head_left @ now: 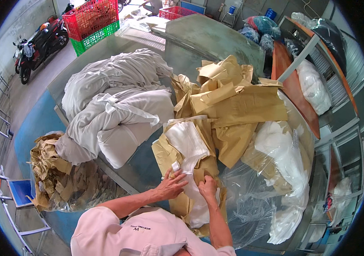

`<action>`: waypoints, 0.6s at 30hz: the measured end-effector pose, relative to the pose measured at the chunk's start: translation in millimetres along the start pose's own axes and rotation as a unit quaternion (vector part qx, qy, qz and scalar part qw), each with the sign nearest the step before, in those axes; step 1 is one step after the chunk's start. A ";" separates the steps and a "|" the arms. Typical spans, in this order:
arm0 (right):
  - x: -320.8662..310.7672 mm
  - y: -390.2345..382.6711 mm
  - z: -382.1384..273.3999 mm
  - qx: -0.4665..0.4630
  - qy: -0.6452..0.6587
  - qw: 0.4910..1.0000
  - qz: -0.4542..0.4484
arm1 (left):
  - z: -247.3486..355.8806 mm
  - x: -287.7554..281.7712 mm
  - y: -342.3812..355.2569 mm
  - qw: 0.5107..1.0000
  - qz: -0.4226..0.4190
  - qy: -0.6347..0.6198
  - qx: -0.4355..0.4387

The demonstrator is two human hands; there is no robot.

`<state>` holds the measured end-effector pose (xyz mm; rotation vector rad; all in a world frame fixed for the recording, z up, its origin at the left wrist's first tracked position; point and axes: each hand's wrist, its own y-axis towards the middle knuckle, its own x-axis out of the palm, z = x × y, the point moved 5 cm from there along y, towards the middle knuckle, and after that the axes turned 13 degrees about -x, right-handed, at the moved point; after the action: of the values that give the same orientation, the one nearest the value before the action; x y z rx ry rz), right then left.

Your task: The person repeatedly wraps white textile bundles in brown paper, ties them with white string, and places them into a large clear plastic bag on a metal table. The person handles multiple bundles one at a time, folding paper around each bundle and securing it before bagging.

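Note:
A long stack of folded white fabric [187,137] lies lengthwise on opened brown wrapping paper [162,149] in front of me. My left hand [171,186] rests on the left edge of this stack, its fingers spread and slightly bent. Beside its fingertips a small white end [175,166] sticks up. Across the stack's right side, my right hand [208,187] has curled fingers closed on a flap of brown paper [199,174]. Its fingertips are partly hidden. Below my hands, the near part of the white fabric [200,211] runs down toward my body.
Large grey-white cloth bundles [122,106] are heaped at left on the table. Crumpled brown paper [241,102] lies beyond the stack. Clear plastic film and wrapped white fabric [282,149] lie at right. A plastic bag of brown paper [52,170] sits at near left.

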<state>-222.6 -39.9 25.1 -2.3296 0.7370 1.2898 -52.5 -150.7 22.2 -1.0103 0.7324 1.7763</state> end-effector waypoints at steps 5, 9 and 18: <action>-14.6 -9.2 -0.1 -0.053 0.233 0.971 0.005 | 7.8 -21.1 3.4 0.997 0.066 -0.047 0.001; -21.8 -5.2 -7.4 -0.043 0.119 0.991 -0.035 | 13.4 -31.8 23.4 0.989 0.062 -0.131 0.024; -78.3 -7.7 -58.6 0.004 0.082 0.996 -0.039 | 30.1 -37.3 42.7 0.986 -0.005 -0.155 0.055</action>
<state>-213.9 -45.7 122.6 -2.4538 0.6915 1.0702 -93.0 -158.7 71.4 -0.6437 0.6200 1.8085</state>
